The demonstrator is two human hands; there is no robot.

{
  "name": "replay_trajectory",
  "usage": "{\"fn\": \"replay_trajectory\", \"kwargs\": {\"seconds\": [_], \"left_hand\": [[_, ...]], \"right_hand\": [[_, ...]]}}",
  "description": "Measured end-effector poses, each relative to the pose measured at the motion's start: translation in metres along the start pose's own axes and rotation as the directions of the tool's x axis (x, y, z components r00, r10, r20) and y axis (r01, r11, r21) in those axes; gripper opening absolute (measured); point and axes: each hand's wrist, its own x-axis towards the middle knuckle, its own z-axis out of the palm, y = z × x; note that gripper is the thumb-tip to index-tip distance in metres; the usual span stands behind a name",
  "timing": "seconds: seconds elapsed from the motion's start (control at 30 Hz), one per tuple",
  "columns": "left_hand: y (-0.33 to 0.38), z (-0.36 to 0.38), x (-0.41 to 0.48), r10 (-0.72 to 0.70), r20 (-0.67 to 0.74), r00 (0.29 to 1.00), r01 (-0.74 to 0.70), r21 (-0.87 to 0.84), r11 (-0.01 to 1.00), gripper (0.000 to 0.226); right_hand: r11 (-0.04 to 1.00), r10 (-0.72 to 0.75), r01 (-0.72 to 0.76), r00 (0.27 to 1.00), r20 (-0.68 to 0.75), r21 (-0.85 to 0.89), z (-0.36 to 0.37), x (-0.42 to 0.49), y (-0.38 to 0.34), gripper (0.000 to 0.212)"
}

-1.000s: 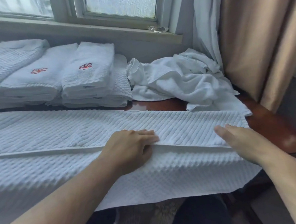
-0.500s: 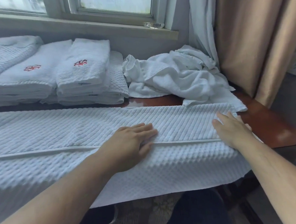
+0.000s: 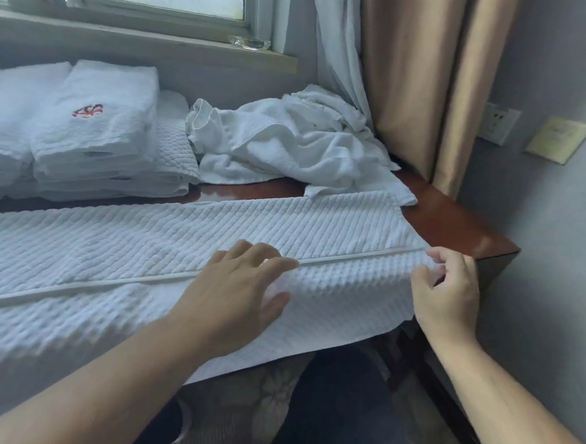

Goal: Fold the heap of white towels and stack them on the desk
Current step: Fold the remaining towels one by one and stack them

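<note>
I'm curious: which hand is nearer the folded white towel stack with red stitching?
Left. The left hand presses the spread ribbed white towel in front of the stack; the right hand pinches that towel's right end.

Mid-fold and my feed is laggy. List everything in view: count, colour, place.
spread towel: one, white, ribbed, lying lengthwise across the desk front, near edge hanging off.
unfolded heap: one pile, white, back right of the desk beside the curtains; number of towels unclear.
folded towels: several, stacked, white, two showing red emblems, back left below the window sill.
desk: one, reddish-brown wood, bare at its right corner.
curtains: white sheer and tan, right of the sill.
wall socket: one, white, far right wall.
left hand: flat on the spread towel by its hem.
right hand: pinches the spread towel's right end.
</note>
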Motion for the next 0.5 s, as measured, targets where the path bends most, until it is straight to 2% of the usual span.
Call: {"fn": "replay_trajectory", "kwargs": {"seconds": [0.07,0.13,0.2,0.23,0.27,0.4,0.5], "left_hand": [[0.019,0.005,0.008,0.047,-0.015,0.999,-0.047,0.017,0.999,0.054],[0.03,0.011,0.016,0.058,0.006,0.998,-0.058,0.015,0.998,0.056],[0.034,0.019,0.02,0.057,0.037,0.998,-0.057,0.002,0.998,0.055],[0.034,0.021,0.02,0.059,0.043,0.997,-0.059,0.005,0.998,0.053],[0.034,0.023,0.019,0.064,0.042,0.997,-0.064,0.012,0.998,0.052],[0.031,0.024,0.02,0.056,0.044,0.997,-0.056,-0.004,0.998,0.05],[0.03,0.025,0.023,0.054,0.045,0.998,-0.053,-0.019,0.998,0.049]], "right_hand": [[0.949,0.303,-0.304,0.953,0.023,0.084,-0.001,-0.014,0.015,0.031],[0.819,0.543,-0.563,0.822,0.172,0.111,-0.001,-0.014,0.026,0.047],[0.682,0.626,-0.716,0.677,0.387,0.149,-0.004,-0.011,0.034,0.043],[0.645,0.629,-0.75,0.63,0.455,0.148,-0.006,-0.012,0.038,0.04],[0.648,0.619,-0.75,0.619,0.484,0.131,-0.007,-0.013,0.043,0.036],[0.738,0.554,-0.656,0.724,0.41,0.161,-0.011,-0.023,0.045,0.033],[0.679,0.535,-0.687,0.704,0.467,0.259,-0.011,-0.029,0.036,0.042]]}}
